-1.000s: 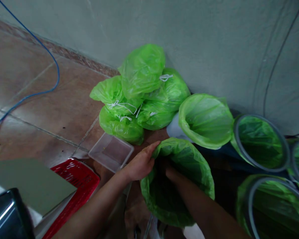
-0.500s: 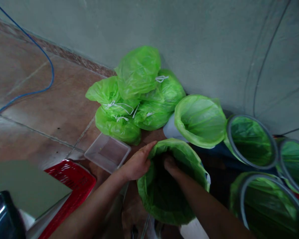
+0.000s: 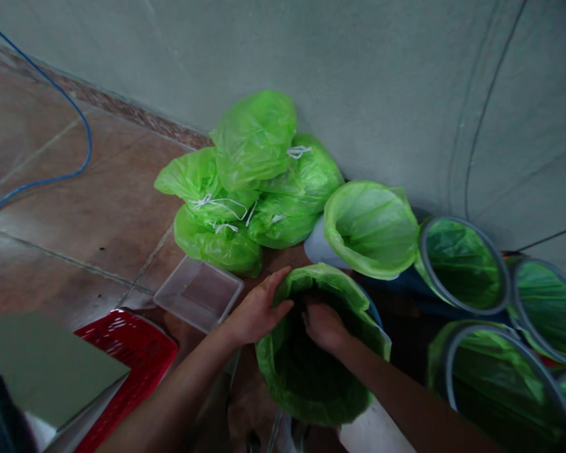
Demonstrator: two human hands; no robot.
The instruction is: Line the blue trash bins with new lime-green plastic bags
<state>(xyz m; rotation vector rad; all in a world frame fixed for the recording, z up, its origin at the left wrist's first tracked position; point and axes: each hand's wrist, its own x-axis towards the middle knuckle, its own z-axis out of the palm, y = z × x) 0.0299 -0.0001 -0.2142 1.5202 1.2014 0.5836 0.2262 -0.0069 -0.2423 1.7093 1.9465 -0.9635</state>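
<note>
A bin lined with a green plastic bag (image 3: 321, 406) stands in front of me, its liner folded over the rim. My left hand (image 3: 259, 308) grips the left side of that rim, with the thumb over the inner edge and the fingers outside. Inside the bin's mouth is my right hand (image 3: 327, 327), its fingers curled near the far inner wall. The dark interior hides what those fingers hold, if anything. Just beyond stands a white bin with a green liner (image 3: 370, 229). Several filled green bags (image 3: 255, 141), tied with white string, are piled by the wall.
A clear plastic tub (image 3: 198, 292) sits on the tiled floor left of the bin. Nearer me are a red plastic piece (image 3: 148, 346) and a grey-green panel (image 3: 47, 365). Several lined bins with grey rims (image 3: 465, 264) stand right. A blue cable (image 3: 70, 176) crosses the floor.
My left thumb has spread from the fingers and now reaches over the rim. My right hand has come slightly higher in the bin and shows more. The view has shifted a little.
</note>
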